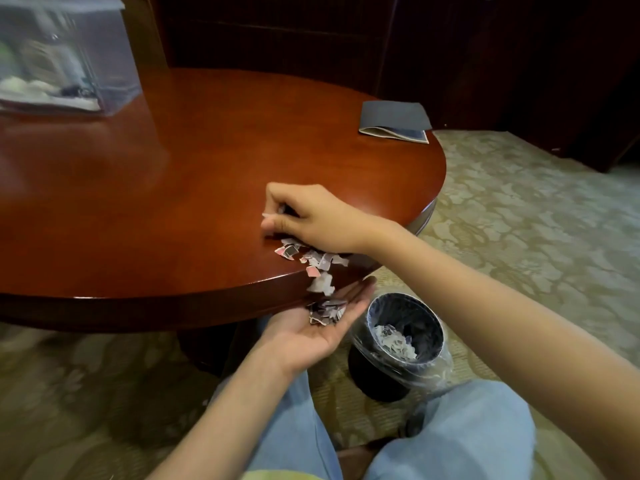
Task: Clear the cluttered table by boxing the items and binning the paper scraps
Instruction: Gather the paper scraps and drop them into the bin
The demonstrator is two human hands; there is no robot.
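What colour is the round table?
The round wooden table is glossy reddish-brown; the head view shows it best.

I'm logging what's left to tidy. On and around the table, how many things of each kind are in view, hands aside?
Clear box: 1
Bin: 1
Dark folded item: 1
Paper scraps: too many to count
Total, scraps aside: 3

The clear box (65,53), blurred and cut by the left edge, holds indistinct contents; curled fingers of the right hand (311,220) hide their grip.
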